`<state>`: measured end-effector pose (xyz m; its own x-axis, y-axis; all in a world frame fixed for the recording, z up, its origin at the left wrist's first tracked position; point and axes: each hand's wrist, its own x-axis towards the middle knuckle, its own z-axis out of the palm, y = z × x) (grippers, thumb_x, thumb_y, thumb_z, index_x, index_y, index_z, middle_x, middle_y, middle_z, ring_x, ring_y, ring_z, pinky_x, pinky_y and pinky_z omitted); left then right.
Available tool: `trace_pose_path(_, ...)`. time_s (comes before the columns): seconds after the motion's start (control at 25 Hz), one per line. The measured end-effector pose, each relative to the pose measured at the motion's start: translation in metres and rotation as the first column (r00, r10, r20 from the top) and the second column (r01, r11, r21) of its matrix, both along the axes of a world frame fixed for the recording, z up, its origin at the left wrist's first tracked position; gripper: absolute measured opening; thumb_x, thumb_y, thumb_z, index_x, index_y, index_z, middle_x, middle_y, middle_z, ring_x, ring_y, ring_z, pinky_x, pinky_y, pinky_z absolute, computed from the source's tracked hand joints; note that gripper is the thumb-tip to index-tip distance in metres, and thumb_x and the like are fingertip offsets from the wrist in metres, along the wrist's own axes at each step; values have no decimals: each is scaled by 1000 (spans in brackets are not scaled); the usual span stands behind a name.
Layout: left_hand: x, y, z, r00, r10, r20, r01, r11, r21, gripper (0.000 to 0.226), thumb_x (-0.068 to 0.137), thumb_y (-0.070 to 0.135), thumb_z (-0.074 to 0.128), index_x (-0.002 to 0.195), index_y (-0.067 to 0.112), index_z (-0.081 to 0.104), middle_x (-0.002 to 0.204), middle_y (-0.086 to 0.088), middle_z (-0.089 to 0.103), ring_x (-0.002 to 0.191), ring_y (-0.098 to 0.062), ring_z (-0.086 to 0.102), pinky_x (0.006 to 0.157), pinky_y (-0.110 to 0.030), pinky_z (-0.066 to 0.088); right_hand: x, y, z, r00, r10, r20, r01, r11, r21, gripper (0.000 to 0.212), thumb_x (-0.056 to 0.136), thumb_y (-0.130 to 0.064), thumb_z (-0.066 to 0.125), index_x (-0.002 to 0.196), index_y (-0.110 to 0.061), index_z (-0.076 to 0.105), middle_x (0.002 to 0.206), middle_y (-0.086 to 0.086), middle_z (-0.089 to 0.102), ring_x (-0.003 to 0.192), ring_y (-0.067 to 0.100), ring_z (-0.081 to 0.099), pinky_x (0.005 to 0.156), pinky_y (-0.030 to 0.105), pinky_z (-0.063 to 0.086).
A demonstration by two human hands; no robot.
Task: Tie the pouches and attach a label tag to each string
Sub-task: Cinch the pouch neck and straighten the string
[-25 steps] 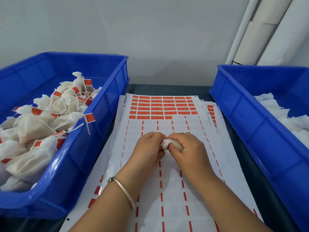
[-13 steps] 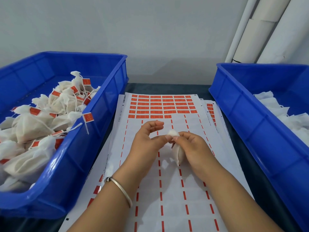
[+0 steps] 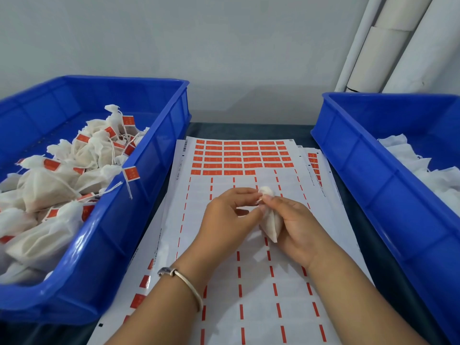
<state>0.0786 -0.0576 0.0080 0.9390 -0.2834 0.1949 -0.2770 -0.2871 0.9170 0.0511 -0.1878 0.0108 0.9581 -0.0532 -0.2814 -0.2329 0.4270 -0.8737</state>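
Note:
A small white pouch (image 3: 271, 224) hangs over the label sheet (image 3: 239, 160), its gathered neck sticking up at the top. My right hand (image 3: 296, 227) grips the pouch's body and pinches just under the neck. My left hand (image 3: 230, 216) is beside it, thumb and fingertips pinching at the neck, where the string is too thin to make out. The sheet carries rows of red labels at its far end and peeled blank rows under my hands.
A blue bin (image 3: 129, 220) on the left holds several tied pouches with red tags. A second blue bin (image 3: 388, 195) on the right holds loose white pouches (image 3: 428, 175). More label sheets lie under the top one. White rolls (image 3: 388, 46) lean at the back right.
The pouch went from bunched between both hands to hanging upright from my right hand. My left hand opened its fingers and shifted to the neck.

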Motion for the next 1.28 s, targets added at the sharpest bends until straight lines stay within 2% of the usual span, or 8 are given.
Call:
trace_pose_path(0.2, 5, 3, 0, 995, 92, 50, -97, 990, 107, 9, 82, 32, 68, 89, 29, 72, 88, 33, 50, 83, 6, 55, 70, -8, 45, -1, 2, -1, 1000, -8, -10, 7, 996, -94, 16, 69, -34, 65, 73, -26, 78, 84, -8, 74, 92, 14, 65, 71, 18, 52)
trace_pose_path(0.4, 3, 5, 3, 992, 113, -65, -107, 990, 88, 16, 88, 32, 62, 73, 39, 59, 81, 26, 58, 79, 3, 57, 59, -6, 40, 0, 2, -1, 998, -59, -15, 55, 980, -192, 19, 67, -40, 65, 73, -28, 78, 85, -9, 72, 102, 20, 57, 100, 38, 46)
trace_pose_path(0.48, 4, 6, 4, 989, 134, -68, -126, 986, 105, 18, 89, 33, 59, 74, 41, 56, 78, 25, 59, 75, 5, 56, 54, -4, 39, -1, 3, 1, 998, -54, -12, 49, 965, -259, 17, 69, -44, 64, 69, -32, 77, 75, -13, 71, 99, 21, 56, 102, 43, 44)
trace_pose_path(0.64, 9, 10, 6, 974, 228, -10, -225, 967, 116, 15, 90, 31, 57, 80, 41, 54, 80, 25, 57, 77, 1, 55, 60, -7, 34, -2, 3, 0, 999, 14, -33, -24, 946, -323, 14, 80, -35, 67, 72, -28, 77, 65, -10, 67, 89, 19, 56, 94, 42, 47)
trace_pose_path(0.8, 14, 17, 10, 938, 343, 55, -347, 930, 124, 22, 89, 30, 58, 73, 43, 49, 77, 27, 52, 74, 4, 51, 60, -9, 32, -2, -3, 4, 992, 109, -63, -120, 970, -211, 15, 85, -14, 64, 79, -22, 76, 68, -4, 67, 73, 14, 60, 73, 31, 51)
trace_pose_path(0.96, 19, 23, 12, 895, 444, 46, -447, 893, 57, 13, 88, 32, 59, 80, 40, 53, 78, 28, 51, 75, 4, 50, 60, -12, 34, -4, -6, 8, 970, 240, -28, -242, 961, -137, 28, 88, -2, 58, 94, -24, 74, 83, -1, 68, 63, 12, 63, 67, 29, 54)
trace_pose_path(1.16, 12, 15, 15, 963, 269, -7, -267, 960, 83, 14, 87, 34, 58, 77, 42, 54, 81, 26, 57, 79, 2, 54, 60, -8, 35, -11, -19, 16, 895, 446, -1, -428, 859, -280, 26, 87, -15, 55, 101, -27, 74, 85, -2, 71, 77, 12, 68, 78, 29, 51)
trace_pose_path(1.28, 8, 11, 20, 975, 219, 32, -221, 970, 101, 13, 87, 35, 59, 76, 42, 55, 82, 27, 57, 80, 3, 55, 63, -9, 36, -9, -22, 17, 926, 376, 43, -357, 906, -228, 27, 95, -26, 47, 102, -17, 72, 94, 5, 72, 96, 20, 68, 88, 33, 48)
